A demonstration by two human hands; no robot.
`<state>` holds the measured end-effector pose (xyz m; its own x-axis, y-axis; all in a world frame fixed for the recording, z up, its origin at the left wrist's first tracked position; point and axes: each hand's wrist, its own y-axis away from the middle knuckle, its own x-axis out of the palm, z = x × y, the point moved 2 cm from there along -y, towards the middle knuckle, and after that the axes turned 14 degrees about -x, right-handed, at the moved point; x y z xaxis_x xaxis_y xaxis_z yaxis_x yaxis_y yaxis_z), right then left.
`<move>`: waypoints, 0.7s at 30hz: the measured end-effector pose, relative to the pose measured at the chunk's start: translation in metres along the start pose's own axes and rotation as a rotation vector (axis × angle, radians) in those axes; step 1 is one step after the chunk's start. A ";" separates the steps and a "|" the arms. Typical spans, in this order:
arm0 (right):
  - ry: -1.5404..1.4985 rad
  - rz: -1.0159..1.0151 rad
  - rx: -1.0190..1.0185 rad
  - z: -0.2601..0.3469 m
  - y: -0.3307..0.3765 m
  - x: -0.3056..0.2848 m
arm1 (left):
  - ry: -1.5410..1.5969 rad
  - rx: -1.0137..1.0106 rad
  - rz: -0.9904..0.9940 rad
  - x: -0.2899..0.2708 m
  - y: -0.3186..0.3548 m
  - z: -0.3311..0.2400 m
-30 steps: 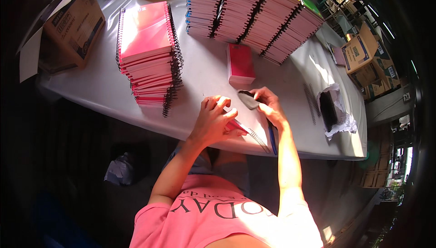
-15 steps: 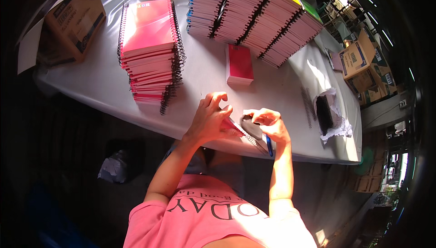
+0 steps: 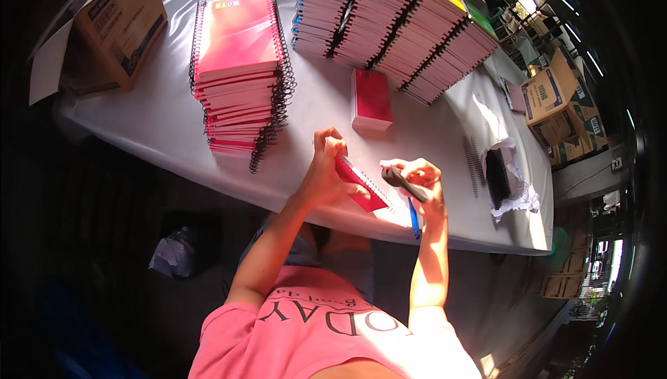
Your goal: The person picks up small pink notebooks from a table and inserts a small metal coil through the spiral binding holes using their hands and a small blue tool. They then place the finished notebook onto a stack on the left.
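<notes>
My left hand (image 3: 325,168) grips a small red spiral notebook (image 3: 361,183), tilted up off the front edge of the white table (image 3: 160,115). My right hand (image 3: 419,179) is closed on a dark tool (image 3: 403,183) held against the notebook's spiral edge, and a blue pen-like thing (image 3: 413,218) hangs below that hand. Both hands are close together near the table's front edge.
A tall pile of red spiral notebooks (image 3: 236,73) stands to the left. Leaning rows of notebooks (image 3: 396,25) fill the back. A small red stack (image 3: 372,97) lies mid-table. Black spiral coils in torn wrapping (image 3: 500,177) sit right. Cardboard boxes (image 3: 114,25) at left and far right (image 3: 556,101).
Both hands have drawn back from the table middle toward its front edge, lifting the red notebook up. The right hand has come closer to the notebook's spiral side.
</notes>
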<state>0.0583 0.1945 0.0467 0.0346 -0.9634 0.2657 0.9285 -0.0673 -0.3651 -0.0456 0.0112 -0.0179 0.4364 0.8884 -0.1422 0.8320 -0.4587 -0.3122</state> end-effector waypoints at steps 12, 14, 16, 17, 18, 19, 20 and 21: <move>0.526 0.004 0.235 -0.022 -0.023 0.008 | 0.172 -0.089 0.038 0.004 -0.005 0.015; -0.065 0.137 -0.023 -0.013 -0.025 0.024 | 0.111 -0.091 0.045 0.003 -0.004 0.014; 0.245 0.171 0.166 -0.009 -0.030 0.039 | 0.228 -0.199 0.073 0.007 -0.004 0.019; 0.482 0.168 0.202 -0.031 -0.029 0.015 | 0.194 -0.125 0.063 0.006 -0.001 0.019; 0.562 0.054 0.240 -0.032 -0.035 0.015 | 0.164 -0.040 0.036 0.004 -0.004 0.018; 0.375 0.052 0.206 -0.027 -0.035 0.018 | 0.117 0.014 0.025 0.003 -0.002 0.017; 0.187 0.050 0.173 -0.019 -0.034 0.025 | 0.159 -0.014 0.027 0.003 -0.005 0.019; 0.010 0.150 0.127 -0.019 -0.032 0.041 | 0.196 -0.055 0.037 0.004 -0.003 0.020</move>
<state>0.0229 0.1521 0.0526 0.1730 -0.9627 0.2079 0.9525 0.1099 -0.2840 -0.0532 0.0166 -0.0368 0.5212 0.8528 0.0340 0.8290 -0.4964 -0.2576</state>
